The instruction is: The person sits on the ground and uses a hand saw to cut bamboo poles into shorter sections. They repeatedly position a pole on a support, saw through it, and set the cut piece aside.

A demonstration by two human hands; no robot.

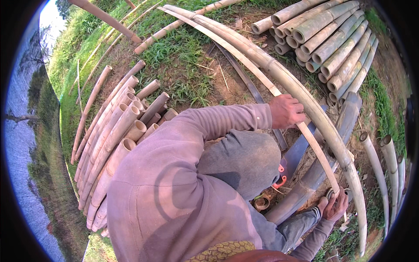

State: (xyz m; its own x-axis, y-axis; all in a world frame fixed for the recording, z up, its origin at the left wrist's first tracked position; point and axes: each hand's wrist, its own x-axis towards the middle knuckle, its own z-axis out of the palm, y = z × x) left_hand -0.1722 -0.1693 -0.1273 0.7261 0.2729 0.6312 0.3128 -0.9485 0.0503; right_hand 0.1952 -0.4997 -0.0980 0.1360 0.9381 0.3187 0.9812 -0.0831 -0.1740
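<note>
A long, flat bamboo strip (240, 54) runs alongside a round bamboo pole (288, 76). My left hand (286, 111) is closed around the strip near its middle, close beside the pole. Near the strip's lower end, my right hand (335, 206) is closed with its fingertips on the strip, next to the pole. The pole crosses over a thicker, dark bamboo log (301, 187) on the ground. Between my knee and the pole lies a handsaw (300, 146) with a bluish blade and an orange handle, partly hidden by my leg.
Cut bamboo poles (113, 126) are stacked at the left, and another stack (327, 39) lies at the upper right. Several poles (388, 166) lie at the right edge. A dark slat (248, 83) rests on the ground beyond my left arm. A short bamboo piece (262, 202) sits near my leg.
</note>
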